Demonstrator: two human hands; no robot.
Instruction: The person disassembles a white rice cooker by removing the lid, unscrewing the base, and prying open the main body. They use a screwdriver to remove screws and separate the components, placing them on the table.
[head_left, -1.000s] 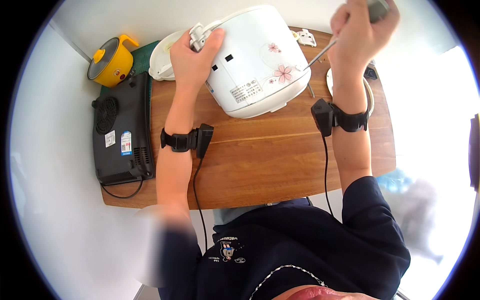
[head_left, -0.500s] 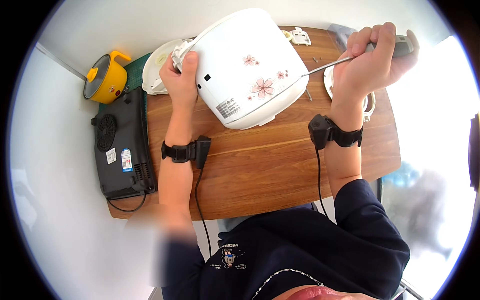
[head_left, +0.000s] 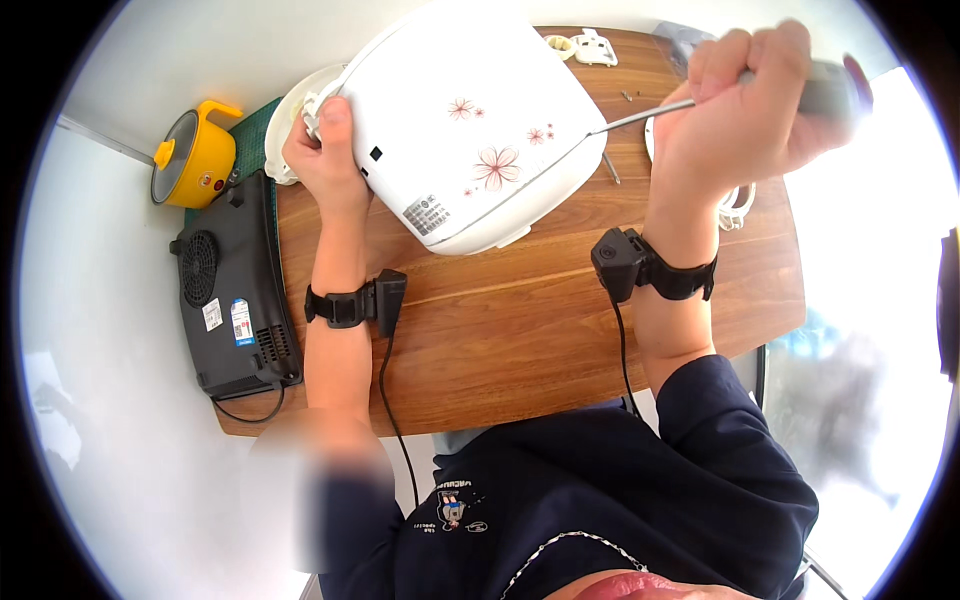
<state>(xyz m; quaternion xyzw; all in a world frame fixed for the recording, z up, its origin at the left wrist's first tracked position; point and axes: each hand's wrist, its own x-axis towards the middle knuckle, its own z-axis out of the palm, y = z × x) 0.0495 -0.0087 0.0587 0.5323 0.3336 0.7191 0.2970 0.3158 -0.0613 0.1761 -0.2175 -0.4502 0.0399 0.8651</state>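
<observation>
A white rice cooker body (head_left: 430, 120) with pink flower prints is tilted over the far part of the table. My left hand (head_left: 330, 165) is closed on its left edge, thumb on the side wall, fingers partly hidden by a white projecting piece. In my right hand (head_left: 730, 130) is a screwdriver (head_left: 645, 117), its grey handle blurred. The metal shaft runs left from my fist, and its tip meets the seam between the cooker's printed wall and its plain white base. My fingers wrap around the handle.
A yellow pot (head_left: 195, 155) and an upturned black induction cooker (head_left: 235, 290) stand at the left, by a green mat (head_left: 255, 125). White cooker parts lie behind, including a small bracket (head_left: 595, 47). Small screws (head_left: 627, 96) and a metal rod (head_left: 611, 168) rest on the wooden table (head_left: 500, 340).
The cooker and my left hand sit a little further left and up in the picture, as the whole view has shifted. My right fist has turned slightly, the screwdriver tip still at the seam.
</observation>
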